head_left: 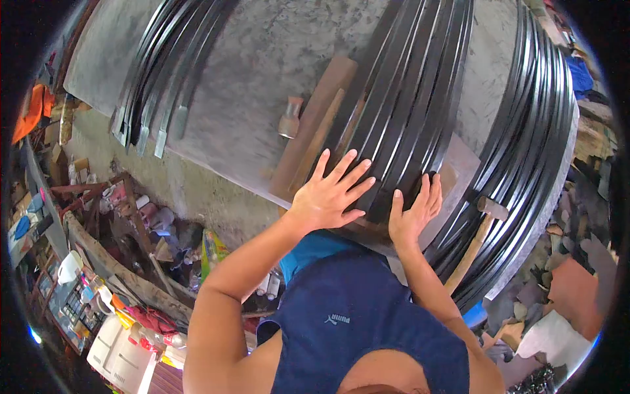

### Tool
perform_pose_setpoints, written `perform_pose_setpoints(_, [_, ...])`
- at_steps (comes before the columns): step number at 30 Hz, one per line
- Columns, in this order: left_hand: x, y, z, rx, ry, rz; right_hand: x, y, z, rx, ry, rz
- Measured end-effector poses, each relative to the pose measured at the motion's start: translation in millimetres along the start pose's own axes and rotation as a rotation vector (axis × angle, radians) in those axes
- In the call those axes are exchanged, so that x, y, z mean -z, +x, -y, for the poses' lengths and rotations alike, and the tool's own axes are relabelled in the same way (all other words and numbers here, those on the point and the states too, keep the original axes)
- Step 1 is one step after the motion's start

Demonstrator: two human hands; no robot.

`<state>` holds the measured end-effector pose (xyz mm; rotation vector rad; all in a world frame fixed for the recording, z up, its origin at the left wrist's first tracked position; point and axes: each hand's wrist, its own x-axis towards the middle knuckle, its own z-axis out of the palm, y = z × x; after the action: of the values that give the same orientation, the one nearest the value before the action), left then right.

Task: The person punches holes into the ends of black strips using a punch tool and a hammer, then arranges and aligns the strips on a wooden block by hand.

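Long glossy black strips (pixel 400 85) lie side by side in front of me, running away from me over a flat board on the grey table. My left hand (pixel 331 194) rests flat on their near left part, fingers spread. Along the near right edge of the same strips is my right hand (pixel 417 213), thumb apart from its straightened fingers. Neither hand is closed round anything. Beneath the strips, at their left side, a brown board (pixel 315 125) shows. A small object with a brown top and pale lower end (pixel 290 118) lies beside that board.
More black strips (pixel 184 65) hang over the table's edge at left. Another thick bundle (pixel 531 131) curves along the right, with a wooden-handled hammer (pixel 474 246) lying on it. Leather-like scraps (pixel 571 289) cover the floor at right. Clutter and a white boxy appliance (pixel 121 354) stand lower left.
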<state>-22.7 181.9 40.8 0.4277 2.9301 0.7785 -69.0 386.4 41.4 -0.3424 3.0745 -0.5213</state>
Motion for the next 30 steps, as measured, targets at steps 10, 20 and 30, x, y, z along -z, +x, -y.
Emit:
perform_pose_setpoints(10, [-2.3,-2.2,0.4,-0.049,-0.051,-0.139,1.2,-0.2,-4.3,0.056,-0.009,0.029])
perform_pose_setpoints(20, [-8.0,-5.2,3.4,-0.05,-0.078,-0.152,-5.0,-2.5,-5.1,0.093,-0.093,-0.007])
perform_pose_setpoints(30, [-10.7,-6.7,10.2,-0.094,-0.093,-0.171,-5.9,0.0,1.6,0.096,-0.124,-0.065])
